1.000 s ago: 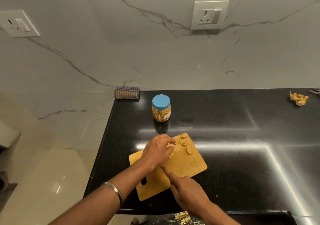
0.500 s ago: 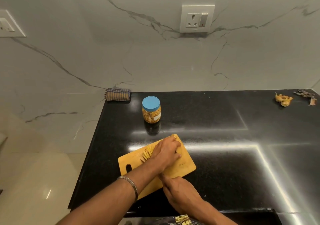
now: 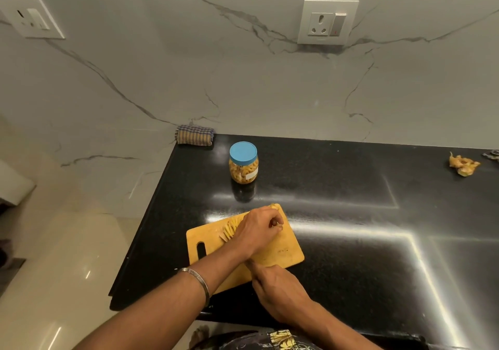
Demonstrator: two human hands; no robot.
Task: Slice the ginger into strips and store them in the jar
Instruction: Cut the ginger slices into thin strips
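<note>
One jar [image 3: 243, 162], one board [image 3: 280, 249] — you're slicing.
Your left hand [image 3: 258, 232] is pinching ginger with curled fingers; strips [image 3: 230, 229] are pointing toward 1 o'clock — right hand [image 3: 278, 291] grip unclear.

- The single head camera is looking forward and down from above the near edge of the bench [image 3: 351, 241].
- It is facing the marble wall [image 3: 243, 87] behind, near the bench's left edge, with floor [image 3: 67, 268] showing.
</note>
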